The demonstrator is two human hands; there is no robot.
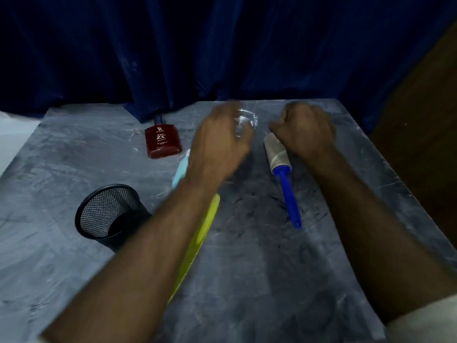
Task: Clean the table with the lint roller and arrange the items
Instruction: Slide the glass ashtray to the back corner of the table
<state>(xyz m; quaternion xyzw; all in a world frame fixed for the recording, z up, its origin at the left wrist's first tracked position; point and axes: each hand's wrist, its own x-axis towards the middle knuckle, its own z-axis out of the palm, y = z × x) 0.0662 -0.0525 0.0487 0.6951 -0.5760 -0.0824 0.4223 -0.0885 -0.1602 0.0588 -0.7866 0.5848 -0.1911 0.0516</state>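
The lint roller (278, 157) lies flat on the grey marbled table (259, 280), its grey sticky head pointing away and its blue handle (289, 199) pointing toward me. My right hand (305, 129) is curled into a fist just right of the roller's head, touching or nearly touching it, with nothing visible inside. My left hand (220, 142) is motion-blurred, and its fingers lie over the near rim of a clear glass dish (249, 118) at the back of the table. Whether it grips the dish is unclear.
A red perfume bottle (163, 141) lies at the back left. A black mesh pen cup (111, 214) rests tilted at the left. A light blue item (181, 169) and a long yellow-green item (200, 238) lie partly under my left forearm. A dark blue curtain (222, 45) hangs behind.
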